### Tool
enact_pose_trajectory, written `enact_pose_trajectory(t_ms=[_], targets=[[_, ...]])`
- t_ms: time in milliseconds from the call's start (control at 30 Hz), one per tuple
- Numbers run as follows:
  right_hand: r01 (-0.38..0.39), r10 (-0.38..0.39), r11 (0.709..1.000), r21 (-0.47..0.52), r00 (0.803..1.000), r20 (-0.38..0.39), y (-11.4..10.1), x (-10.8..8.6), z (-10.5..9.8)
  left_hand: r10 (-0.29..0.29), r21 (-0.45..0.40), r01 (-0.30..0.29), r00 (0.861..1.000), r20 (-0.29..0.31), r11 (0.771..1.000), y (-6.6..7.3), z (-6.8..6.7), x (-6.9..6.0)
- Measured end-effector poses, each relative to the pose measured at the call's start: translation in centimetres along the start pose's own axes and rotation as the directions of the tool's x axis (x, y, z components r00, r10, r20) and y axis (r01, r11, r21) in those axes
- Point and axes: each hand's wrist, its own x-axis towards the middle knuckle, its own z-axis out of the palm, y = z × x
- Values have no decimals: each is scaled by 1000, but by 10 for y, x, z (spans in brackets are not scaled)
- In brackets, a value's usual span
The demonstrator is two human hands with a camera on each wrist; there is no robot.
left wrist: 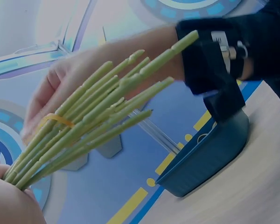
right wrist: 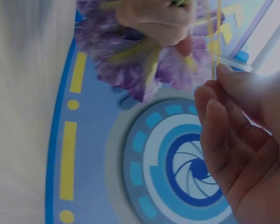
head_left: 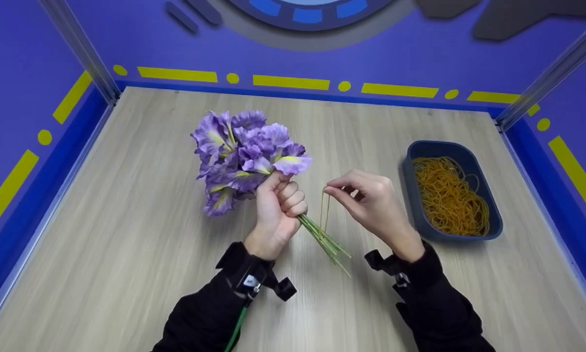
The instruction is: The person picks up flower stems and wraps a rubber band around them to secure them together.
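Observation:
My left hand grips a bunch of purple artificial irises by the upper stems, its fingers curled round them. Green stems stick out below that fist, their cut ends spread apart. Between thumb and fingertips my right hand pinches a rubber band, pulled into a long narrow loop. In the left wrist view, the band crosses the stems a short way from the left hand. The right wrist view shows two taut strands of the band running up from the right fingertips.
A dark blue bin with a heap of yellow-brown rubber bands stands right of my right hand. Wood-grain tabletop lies under everything. Blue panels with yellow marks wall the table at the back and sides.

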Motion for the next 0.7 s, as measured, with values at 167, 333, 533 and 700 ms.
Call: enact_pose_trajectory(t_ms=[167,333,533,700], targets=[[13,-15,996,85,1000,21,17,-1,11,-18,-41,19,1000,20,999,3,1,-1],[6,-3,985,175,1000,-17,29,-5,29,4,-119,5,997,75,993,7,1,-3],[45,-55,983,178,997,55,26,-15,63,105,-242,-71,986,132,968,23,1,-5],[86,-110,984,153,982,155,6,-24,81,244,-341,-185,960,140,922,45,3,-8]])
